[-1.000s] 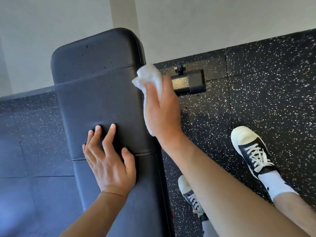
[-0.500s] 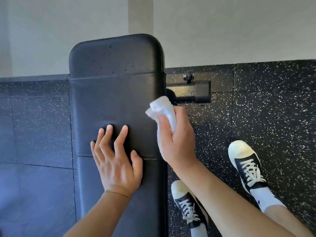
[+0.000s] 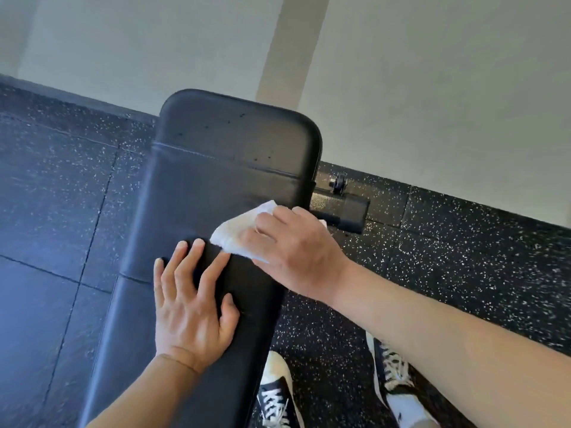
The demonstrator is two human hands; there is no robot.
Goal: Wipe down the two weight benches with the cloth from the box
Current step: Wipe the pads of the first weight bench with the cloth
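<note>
While the black weight bench (image 3: 216,186) is filling the middle of the view and running with its long axis away from the person toward the pale wall (image 3: 432,72), it is standing on the speckled rubber floor (image 3: 463,257). Only this one bench is showing; the second bench and the box are not in view. A metal foot of the frame (image 3: 343,208) is sticking out on the right side of the pad. The left hand (image 3: 191,307) is lying flat on the pad with fingers spread and straight, holding nothing, and seems to be bracing the body. The right hand (image 3: 296,245) is lying further up the pad, near its right edge, and is pressing the white cloth (image 3: 234,233) onto the padding; the cloth is peeking out to the left from under its fingers. The two hands are apart, though the cloth's corner is nearly touching the left forefinger. I judge that the unwiped part is lying beyond the right hand, along the long axis, so this hand is the nearer one.
</note>
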